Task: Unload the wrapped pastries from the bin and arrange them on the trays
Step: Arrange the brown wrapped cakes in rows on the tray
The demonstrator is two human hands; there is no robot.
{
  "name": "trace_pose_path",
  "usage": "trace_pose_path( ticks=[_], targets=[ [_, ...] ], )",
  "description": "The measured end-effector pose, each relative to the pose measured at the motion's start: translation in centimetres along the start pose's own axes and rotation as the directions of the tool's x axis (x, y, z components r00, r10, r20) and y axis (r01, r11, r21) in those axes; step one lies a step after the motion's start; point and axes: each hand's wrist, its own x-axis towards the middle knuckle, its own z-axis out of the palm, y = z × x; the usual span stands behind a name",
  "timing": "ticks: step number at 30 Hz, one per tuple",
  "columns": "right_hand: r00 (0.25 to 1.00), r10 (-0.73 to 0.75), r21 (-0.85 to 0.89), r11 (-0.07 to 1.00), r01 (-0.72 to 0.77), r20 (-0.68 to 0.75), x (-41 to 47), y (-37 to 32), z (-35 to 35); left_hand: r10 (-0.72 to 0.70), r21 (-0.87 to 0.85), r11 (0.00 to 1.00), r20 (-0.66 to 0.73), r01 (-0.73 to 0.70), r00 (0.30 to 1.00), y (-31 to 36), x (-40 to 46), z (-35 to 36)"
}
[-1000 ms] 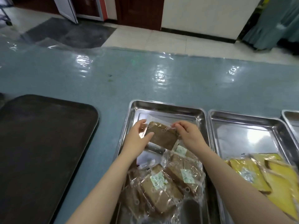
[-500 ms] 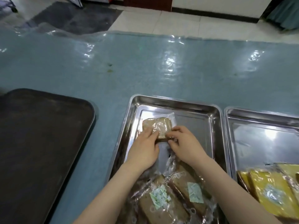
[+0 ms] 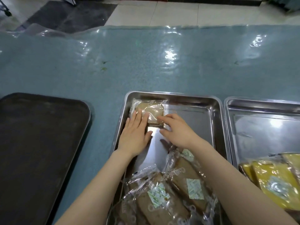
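A brown wrapped pastry (image 3: 151,110) lies flat in the far left corner of the middle steel tray (image 3: 191,99). My left hand (image 3: 135,135) rests flat with its fingertips on the pastry's near left edge. My right hand (image 3: 176,130) touches the pastry's near right edge with its fingers spread. Neither hand grips it. Several more brown wrapped pastries (image 3: 165,192) are heaped at the near end of the same tray, between my forearms.
A dark empty tray (image 3: 32,143) lies to the left on the blue plastic-covered table (image 3: 146,62). A second steel tray (image 3: 263,104) at the right holds yellow wrapped pastries (image 3: 276,179) at its near end. Tiled floor lies beyond the table's far edge.
The pastry was held up above the tray by both hands; it has been laid down and slid into the tray's far left corner, and both hands now rest flat on it.
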Motion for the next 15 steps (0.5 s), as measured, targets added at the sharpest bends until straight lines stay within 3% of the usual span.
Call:
trace_pose_path(
  ticks=[3, 6, 8, 11, 13, 15],
  targets=[
    [0.997, 0.060, 0.091, 0.994, -0.055, -0.045, -3.1, 1.2, -1.3, -0.009, -0.216, 0.976, -0.025, 0.004, 1.000, 0.2, -2.3, -0.2],
    [0.987, 0.156, -0.095, 0.983, -0.159, -0.038, -6.9, 3.1, -2.5, -0.036, -0.346, 0.935, 0.138, 0.082, 0.990, 0.4, -4.5, 0.4],
    [0.979, 0.204, -0.185, 0.963, -0.197, 0.017, -8.9, 3.6, -2.8, -0.043, -0.273, 0.955, 0.269, 0.119, 0.962, 0.6, -5.4, 1.5],
    [0.964, 0.264, -0.177, 0.951, -0.254, 0.036, -10.3, 3.0, -2.6, -0.056, -0.084, 0.992, 0.344, 0.091, 0.937, 0.9, -5.9, 2.9],
    [0.959, 0.283, -0.129, 0.950, -0.284, -0.022, -10.5, 2.5, -2.4, -0.070, -0.061, 0.993, 0.378, 0.100, 0.923, 1.0, -5.9, 3.2],
    [0.949, 0.266, -0.036, 0.961, -0.276, -0.169, -10.4, 2.0, -2.6, -0.069, -0.051, 0.994, 0.401, 0.098, 0.914, 1.1, -5.8, 3.1]
  ],
)
